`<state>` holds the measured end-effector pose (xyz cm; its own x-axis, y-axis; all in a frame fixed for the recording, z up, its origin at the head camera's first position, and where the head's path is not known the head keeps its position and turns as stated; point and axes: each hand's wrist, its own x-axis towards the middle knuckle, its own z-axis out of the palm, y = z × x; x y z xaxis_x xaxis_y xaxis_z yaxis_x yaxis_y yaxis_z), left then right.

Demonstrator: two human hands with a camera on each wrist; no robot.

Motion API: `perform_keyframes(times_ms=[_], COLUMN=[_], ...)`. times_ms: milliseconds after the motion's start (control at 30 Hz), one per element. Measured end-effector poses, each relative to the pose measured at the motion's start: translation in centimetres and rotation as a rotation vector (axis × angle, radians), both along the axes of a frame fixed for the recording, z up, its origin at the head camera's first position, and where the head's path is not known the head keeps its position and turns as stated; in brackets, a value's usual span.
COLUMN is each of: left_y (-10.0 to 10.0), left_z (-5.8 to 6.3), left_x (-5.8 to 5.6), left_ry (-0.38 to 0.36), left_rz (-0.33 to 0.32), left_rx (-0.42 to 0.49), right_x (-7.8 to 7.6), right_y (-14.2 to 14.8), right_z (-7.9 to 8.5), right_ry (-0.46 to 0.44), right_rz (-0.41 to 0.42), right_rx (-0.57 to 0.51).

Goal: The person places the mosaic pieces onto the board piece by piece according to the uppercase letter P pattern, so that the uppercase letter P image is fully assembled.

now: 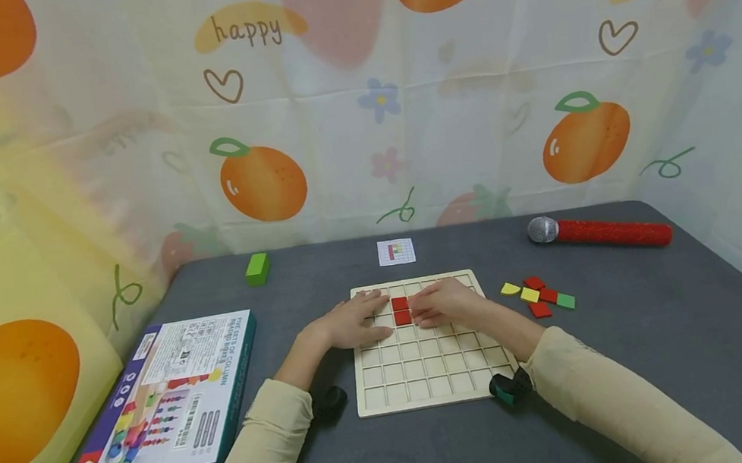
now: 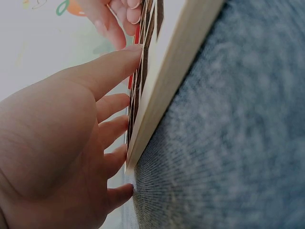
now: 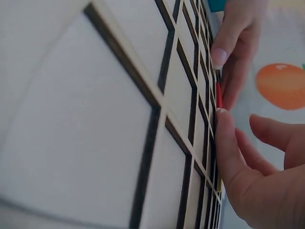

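Within the pale wooden grid board (image 1: 417, 390), two flat, square, bright red tiles (image 1: 402, 317) were seen in adjoining cells, one above the other. The left hand (image 1: 357, 320) was rested on the board's upper left, fingers spread; the right hand (image 1: 446, 303) was placed at its upper right, loosely bent, fingertips parted. Loose tiles (image 1: 540, 310) were scattered right of the board.

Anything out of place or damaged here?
No spill or damage visible. The red microphone lying beyond the grid board, to its right, looks odd: it seems unrelated to tile placing. The loose coloured tiles beside the board are merely jumbled.
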<state>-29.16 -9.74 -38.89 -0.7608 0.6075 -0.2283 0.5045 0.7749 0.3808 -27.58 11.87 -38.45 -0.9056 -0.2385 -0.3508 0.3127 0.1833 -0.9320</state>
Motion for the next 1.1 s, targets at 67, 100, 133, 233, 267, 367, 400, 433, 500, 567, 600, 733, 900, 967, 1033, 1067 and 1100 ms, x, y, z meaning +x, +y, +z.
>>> perform_keyframes(times_ms=[67,100,133,233,267,367,400,433,500,567,600,733,900,967,1033,1067,1100], left_y=[0.0,0.0,0.0,0.0,0.0,0.0,0.0,0.0,-0.1,-0.1,-0.1,-0.2,-0.2,-0.2,-0.2,-0.2,-0.2], left_z=[0.0,0.0,0.0,0.0,0.0,-0.1,-0.1,-0.1,-0.1,-0.2,-0.2,-0.2,-0.2,-0.2,-0.2,-0.2,-0.2], left_x=[0.0,0.0,0.0,0.1,0.1,0.0,0.0,0.0,0.0,-0.1,-0.1,0.0,0.0,-0.1,-0.1,-0.1,-0.2], left_ry=[0.0,0.0,0.0,0.0,0.001,0.002,0.004,0.005,0.005,0.005,0.004,0.002,0.006,0.01,0.011,0.012,0.012], left_rz=[-0.001,-0.002,-0.001,-0.003,-0.006,-0.009,-0.01,-0.011,-0.01,-0.013,-0.014,-0.017,-0.024,-0.026,-0.025,-0.025,-0.025], left_rx=[-0.001,-0.002,-0.001,-0.001,0.001,0.008,0.009,0.01,0.012,0.012,0.013,0.013,0.009,0.009,0.009,0.011,0.01], right_x=[0.0,0.0,0.0,-0.1,-0.1,0.0,0.1,0.1,0.3,0.4,0.5,0.7,0.9,1.0,1.1,1.2,1.3], right_y=[0.4,0.7,1.0,2.0,2.3,3.5,3.9,4.3,5.2,6.1,6.6,8.3,10.4,11.2,12.0,12.4,12.8], right_z=[0.0,0.0,-0.1,-0.3,-0.3,-0.1,0.0,0.1,0.5,0.8,0.9,1.2,1.4,1.4,1.3,1.3,1.3], right_ry=[-0.018,-0.025,-0.035,-0.068,-0.08,-0.103,-0.105,-0.104,-0.096,-0.086,-0.081,-0.072,-0.067,-0.055,-0.046,-0.042,-0.037], right_rz=[0.019,0.038,0.053,0.088,0.089,0.075,0.072,0.064,0.055,0.051,0.049,0.036,0.005,-0.004,-0.012,-0.013,-0.014], right_rx=[-0.044,-0.067,-0.089,-0.144,-0.165,-0.247,-0.28,-0.313,-0.369,-0.41,-0.423,-0.462,-0.482,-0.483,-0.479,-0.476,-0.47])
